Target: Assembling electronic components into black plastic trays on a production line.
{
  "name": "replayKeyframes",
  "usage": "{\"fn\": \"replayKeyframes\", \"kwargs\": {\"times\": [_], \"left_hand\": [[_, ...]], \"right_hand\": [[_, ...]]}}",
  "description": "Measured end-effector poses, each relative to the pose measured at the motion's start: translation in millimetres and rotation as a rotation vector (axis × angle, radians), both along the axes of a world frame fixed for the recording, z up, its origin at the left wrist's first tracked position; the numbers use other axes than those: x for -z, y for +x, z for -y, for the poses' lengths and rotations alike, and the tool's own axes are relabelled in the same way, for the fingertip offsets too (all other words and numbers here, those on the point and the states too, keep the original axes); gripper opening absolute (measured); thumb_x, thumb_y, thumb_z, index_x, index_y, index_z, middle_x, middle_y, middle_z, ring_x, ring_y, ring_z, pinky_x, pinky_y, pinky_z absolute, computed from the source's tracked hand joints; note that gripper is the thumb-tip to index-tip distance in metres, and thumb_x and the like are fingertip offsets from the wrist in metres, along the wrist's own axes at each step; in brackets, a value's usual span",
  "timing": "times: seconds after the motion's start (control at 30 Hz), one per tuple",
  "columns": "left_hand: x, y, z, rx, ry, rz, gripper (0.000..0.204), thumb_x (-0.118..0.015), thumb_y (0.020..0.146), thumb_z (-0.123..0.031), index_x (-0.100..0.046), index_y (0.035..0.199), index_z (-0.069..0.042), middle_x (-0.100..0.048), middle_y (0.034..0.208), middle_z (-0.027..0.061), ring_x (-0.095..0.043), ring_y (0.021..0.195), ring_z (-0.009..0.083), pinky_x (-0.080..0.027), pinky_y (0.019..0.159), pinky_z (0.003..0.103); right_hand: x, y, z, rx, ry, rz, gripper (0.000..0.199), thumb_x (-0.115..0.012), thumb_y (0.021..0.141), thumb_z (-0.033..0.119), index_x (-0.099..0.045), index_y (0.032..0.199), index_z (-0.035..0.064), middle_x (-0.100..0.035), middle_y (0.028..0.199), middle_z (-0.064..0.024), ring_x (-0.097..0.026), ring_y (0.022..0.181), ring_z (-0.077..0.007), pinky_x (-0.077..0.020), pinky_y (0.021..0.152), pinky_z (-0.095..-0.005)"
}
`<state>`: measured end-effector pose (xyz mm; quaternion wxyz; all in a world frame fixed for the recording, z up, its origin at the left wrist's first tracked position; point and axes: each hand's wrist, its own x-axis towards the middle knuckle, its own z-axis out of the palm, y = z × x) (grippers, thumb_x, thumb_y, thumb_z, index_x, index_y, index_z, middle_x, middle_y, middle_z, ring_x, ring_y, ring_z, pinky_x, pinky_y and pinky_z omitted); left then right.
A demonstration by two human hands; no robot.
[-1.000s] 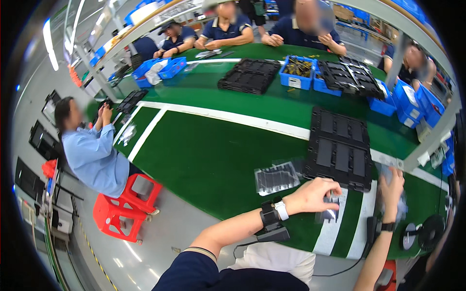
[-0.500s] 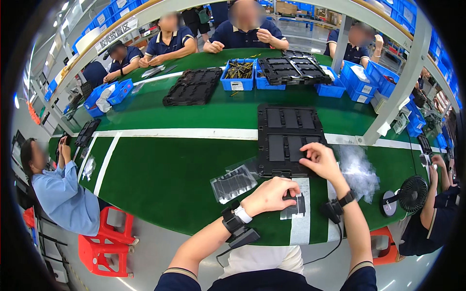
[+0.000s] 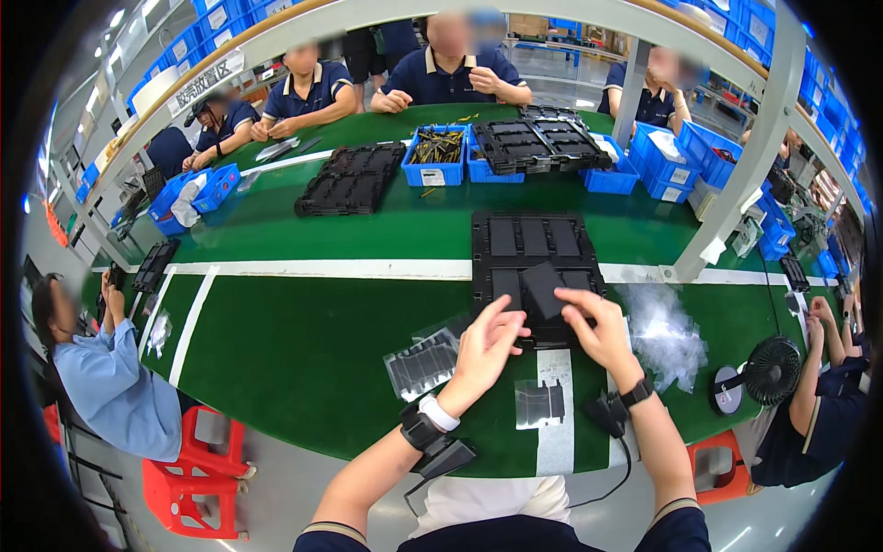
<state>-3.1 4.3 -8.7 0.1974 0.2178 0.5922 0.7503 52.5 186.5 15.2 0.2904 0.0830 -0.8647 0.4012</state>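
Observation:
A flat black rectangular piece [image 3: 544, 287] is tilted over the black compartmented tray [image 3: 480, 276], its right edge pinched by my right hand [image 3: 600, 333]. My left hand [image 3: 487, 348] is at the tray's near left corner, fingers apart, with nothing visible in them. Similar dark rectangular pieces lie in the tray's compartments. Nearer to me, a small clear sheet with a black patch [image 3: 541, 403] lies partly on a white tape strip [image 3: 556, 449]. Left of my left hand rests a clear sheet with black strips [image 3: 423, 364].
Crumpled clear film [image 3: 670, 340] lies right of my right hand, with a small black fan [image 3: 773, 370] farther right. Across the green table [image 3: 303, 359] are a stack of black trays [image 3: 348, 179] and blue bins [image 3: 434, 173]. People sit around it; a metal post [image 3: 736, 198] rises at right.
My left hand has left the small clear sheet and moved up to the tray. My right hand now holds a black rectangular piece raised from the tray. The view has shifted slightly.

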Motion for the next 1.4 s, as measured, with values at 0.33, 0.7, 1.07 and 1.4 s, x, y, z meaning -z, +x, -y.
{"fn": "replayKeyframes", "kwargs": {"times": [0.33,0.7,1.07,1.4], "left_hand": [[-11.2,6.6,-0.7,-0.025,-0.071,-0.327,0.025,-0.052,0.085,-0.002,-0.046,0.109,-0.003,-0.06,0.078,0.0057,-0.058,0.075,0.0088,-0.047,0.066,0.022],[-22.7,11.5,-0.3,-0.176,-0.175,-0.53,0.009,-0.063,0.077,-0.004,-0.062,0.085,0.001,-0.064,0.077,0.0069,-0.063,0.07,0.0113,-0.05,0.064,0.022],[-18.2,6.2,0.7,-0.17,-0.258,-0.5,0.011,-0.058,0.083,-0.006,-0.059,0.088,0.004,-0.061,0.078,0.0043,-0.057,0.071,0.0074,-0.045,0.062,0.018],[-39.6,12.1,8.4,-0.115,-0.395,-0.576,0.022,-0.061,0.083,-0.012,-0.061,0.091,0.008,-0.062,0.08,0.0113,-0.057,0.072,0.0156,-0.047,0.067,0.026]], "right_hand": [[-3.0,9.9,15.6,-0.171,-0.199,0.064,0.032,-0.064,0.074,0.004,-0.052,0.103,0.0029,-0.061,0.076,-0.0066,-0.059,0.066,-0.0124,-0.0462,0.061,-0.0235],[-7.8,12.5,13.1,-0.175,-0.148,0.052,0.013,-0.067,0.071,0.004,-0.063,0.083,0.0006,-0.063,0.072,-0.0067,-0.061,0.063,-0.0123,-0.0475,0.059,-0.0228],[5.3,5.3,10.1,-0.238,-0.243,-0.016,0.017,-0.064,0.078,0.018,-0.059,0.075,0.0022,-0.061,0.064,-0.0079,-0.059,0.056,-0.0157,-0.0447,0.051,-0.0269],[12.7,1.6,16.6,-0.266,-0.263,-0.176,0.017,-0.067,0.068,0.013,-0.057,0.074,0.0018,-0.06,0.061,-0.009,-0.06,0.056,-0.0202,-0.0459,0.05,-0.0289]]}}
